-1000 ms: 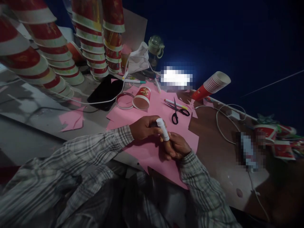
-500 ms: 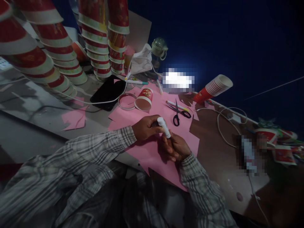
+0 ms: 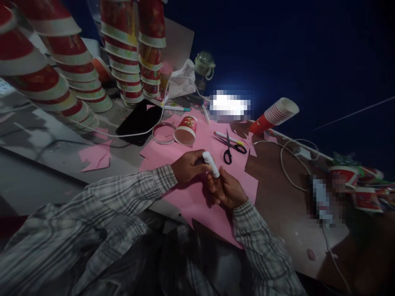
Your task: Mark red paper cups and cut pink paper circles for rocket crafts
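Note:
A white glue stick [image 3: 211, 165] is held between my two hands, tilted above the pink paper [image 3: 224, 228]. My left hand [image 3: 189, 165] pinches its body between thumb and fingers. At its lower end, the curled fingers of my right hand [image 3: 228, 188] grip it. Beyond my hands, a red paper cup [image 3: 189, 124] lies on its side with its mouth towards me, next to a roll of tape [image 3: 163, 133]. Black-handled scissors [image 3: 228, 153] rest on the paper to the right, close to a marker [image 3: 228, 137].
Tall stacks of red-and-white cups [image 3: 123, 61] stand at the left by a black phone-like slab [image 3: 140, 122]. A leaning cup stack [image 3: 274, 116] and a white cable [image 3: 282, 158] are at the right. A bottle [image 3: 204, 68] and a blurred bright light [image 3: 230, 105] sit at the back.
My right hand's fingers have shifted slightly around the lower end of the glue stick. My left hand keeps its hold. The whole view has moved a little.

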Motion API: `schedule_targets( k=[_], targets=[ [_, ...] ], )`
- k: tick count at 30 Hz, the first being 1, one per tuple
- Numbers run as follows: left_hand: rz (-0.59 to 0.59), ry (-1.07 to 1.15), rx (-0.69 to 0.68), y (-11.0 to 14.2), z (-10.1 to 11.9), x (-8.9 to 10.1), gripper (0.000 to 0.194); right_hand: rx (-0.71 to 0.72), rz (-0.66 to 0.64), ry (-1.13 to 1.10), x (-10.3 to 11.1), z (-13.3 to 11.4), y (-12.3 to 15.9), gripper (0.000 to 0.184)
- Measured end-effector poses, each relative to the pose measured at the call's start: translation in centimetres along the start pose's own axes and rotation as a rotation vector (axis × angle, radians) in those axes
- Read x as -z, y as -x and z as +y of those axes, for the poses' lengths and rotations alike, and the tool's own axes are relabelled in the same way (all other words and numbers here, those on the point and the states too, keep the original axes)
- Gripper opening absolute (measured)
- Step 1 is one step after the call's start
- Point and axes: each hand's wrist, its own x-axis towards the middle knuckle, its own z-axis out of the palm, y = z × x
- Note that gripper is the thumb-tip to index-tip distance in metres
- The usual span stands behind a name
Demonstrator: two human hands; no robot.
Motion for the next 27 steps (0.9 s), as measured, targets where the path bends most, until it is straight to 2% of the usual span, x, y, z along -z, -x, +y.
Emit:
schedule_targets(
  k=[3, 4, 7, 9, 10, 14, 16, 20, 24, 27],
  targets=[
    [0.032, -0.008, -0.012, 0.0, -0.1, 0.1, 0.036, 0.227, 0.110, 0.020, -0.5, 0.2, 0.1, 0.047],
    [0.051, -0.029, -0.024, -0.1, -0.1, 0.2, 0.035, 0.253, 0.128, 0.023, -0.7, 0.2, 0.1, 0.044],
    [0.034, -0.046, -0.044, -0.1, 0.0, 0.2, 0.032, 0.108, 0.068, 0.013, -0.6, 0.3, 0.2, 0.037],
    [-0.003, 0.001, -0.029, -0.1, -0.1, 0.1, 0.033, 0.027, 0.037, 0.007, -0.4, 0.2, 0.2, 0.046],
    [-0.006, 0.027, -0.009, -0.1, -0.1, 0.1, 0.035, 0.048, 0.051, 0.008, -0.4, 0.2, 0.1, 0.049],
    [0.021, 0.082, 0.088, -0.1, -0.5, -0.1, 0.046, 0.313, 0.170, 0.043, -1.1, 0.6, -0.3, 0.059],
    [0.006, 0.038, 0.081, -0.1, -0.6, 0.0, 0.047, 0.367, 0.202, 0.067, -1.5, 0.8, -0.4, 0.057],
    [-0.017, -0.218, -0.032, -0.1, -0.6, 0.7, 0.044, 0.512, 0.344, 0.103, -1.2, 0.0, 0.1, 0.048],
    [0.034, -0.609, -0.289, -0.3, -0.6, 2.0, 0.034, 0.792, 0.513, 0.204, 1.0, -1.6, 1.1, 0.038],
    [-0.013, -0.896, -0.434, -0.4, -0.6, 2.8, 0.030, 0.881, 0.617, 0.257, 2.5, -2.1, 1.3, 0.038]
  ],
)
